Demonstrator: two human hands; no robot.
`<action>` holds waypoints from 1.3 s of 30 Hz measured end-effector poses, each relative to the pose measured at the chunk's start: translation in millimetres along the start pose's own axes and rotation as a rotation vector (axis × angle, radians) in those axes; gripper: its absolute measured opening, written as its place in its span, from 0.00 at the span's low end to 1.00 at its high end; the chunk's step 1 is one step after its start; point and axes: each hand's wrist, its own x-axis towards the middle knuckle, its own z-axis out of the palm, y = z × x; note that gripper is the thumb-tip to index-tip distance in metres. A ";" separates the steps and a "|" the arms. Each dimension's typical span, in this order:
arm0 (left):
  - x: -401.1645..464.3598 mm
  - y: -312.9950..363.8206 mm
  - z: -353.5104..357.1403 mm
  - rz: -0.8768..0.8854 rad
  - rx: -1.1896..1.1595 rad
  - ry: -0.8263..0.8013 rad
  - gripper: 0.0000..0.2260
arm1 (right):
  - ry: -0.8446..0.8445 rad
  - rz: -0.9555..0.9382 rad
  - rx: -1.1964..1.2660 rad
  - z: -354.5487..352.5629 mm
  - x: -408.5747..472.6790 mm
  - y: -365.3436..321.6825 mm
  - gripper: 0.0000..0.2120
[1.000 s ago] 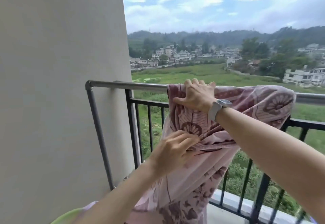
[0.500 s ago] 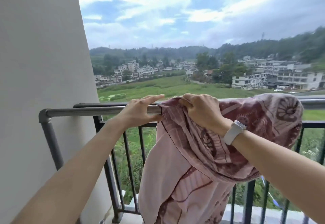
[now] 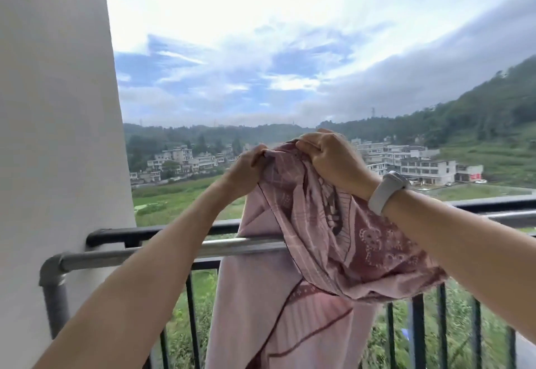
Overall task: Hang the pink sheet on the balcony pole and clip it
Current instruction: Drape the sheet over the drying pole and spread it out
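The pink sheet (image 3: 313, 252), patterned in dark red, is lifted in a bunch above the grey metal pole (image 3: 237, 245). Its lower part hangs down in front of the pole and the railing. My left hand (image 3: 246, 168) pinches the sheet's top edge on the left. My right hand (image 3: 333, 159), with a white watch on the wrist, grips the top edge just to the right. Both hands are held well above the pole, close together. No clip is in view.
A white wall (image 3: 58, 136) stands close on the left, where the pole bends down at an elbow (image 3: 52, 270). A black balcony railing (image 3: 162, 233) with vertical bars runs behind the pole. Beyond lie fields, houses and hills.
My left hand has left the pole and taken hold of the sheet's top edge. Both hands have raised the bunched sheet well above the pole.
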 end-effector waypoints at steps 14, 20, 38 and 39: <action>-85.0 7.7 -149.2 -0.262 -0.200 -0.358 0.30 | 0.208 -0.123 0.259 -10.6 7.3 -132.8 0.12; -119.5 -13.6 -107.3 -0.203 0.029 -0.368 0.06 | 0.076 -0.129 0.193 -24.7 -62.5 -114.2 0.12; -270.0 33.6 -26.8 0.251 0.584 -0.127 0.09 | -0.328 -0.066 0.077 3.3 -145.2 -95.5 0.18; -273.3 31.4 -25.2 0.278 0.619 -0.155 0.10 | -0.310 -0.054 0.036 14.9 -140.2 -101.3 0.17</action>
